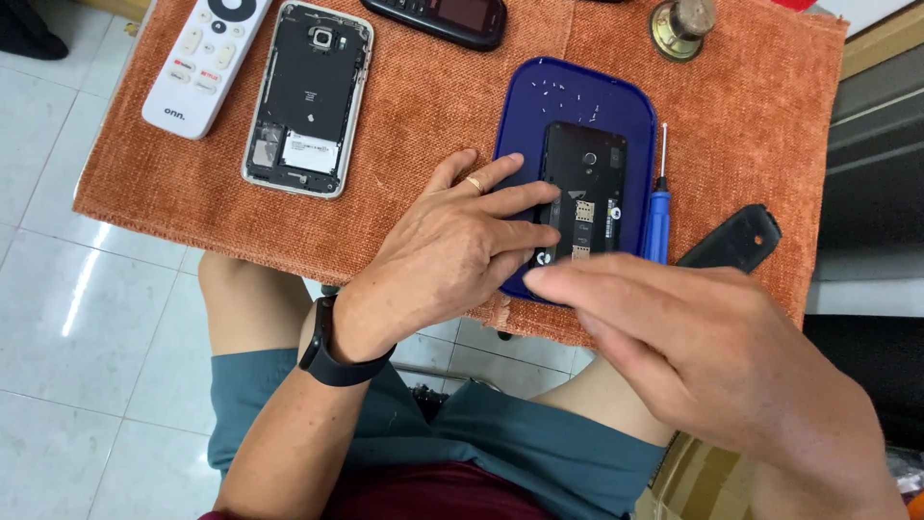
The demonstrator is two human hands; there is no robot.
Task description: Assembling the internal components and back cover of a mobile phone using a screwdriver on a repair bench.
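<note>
Here, in the head view, the only view supplied, a black phone (582,197) with its back cover off lies face down in a blue tray (577,91), which sits on an orange cloth (404,106) over the bench. The left hand (452,246) lies flat, fingers spread and closed on nothing, with the fingertips pressing the phone's left edge and the tray beside it; a ring and a black wristband are worn on that side. The right hand (703,337) hovers close to the camera, over the tray's near right corner, fingers extended together and pointing toward the phone's lower end. It appears empty, though motion blur and the angle hide the palm, so this cannot be confirmed.

Judged from its build, the phone is light, rigid and flat, with exposed card slots and contacts on the open back that look fragile. Its smooth shell would likely slide on the glossy tray, so the long side edges are the safer hold, clear of the camera lens and gold contacts. Tiny screws (558,89) lie scattered at the tray's far end and would scatter readily if the tray were jolted.

A blue screwdriver (657,217) lies just beside the tray's right rim, and a black cover (736,241) lies beyond it. Further off are a second opened phone (310,96), a white remote (202,63), a dark handset (443,17) and a small speaker (681,27).
</note>
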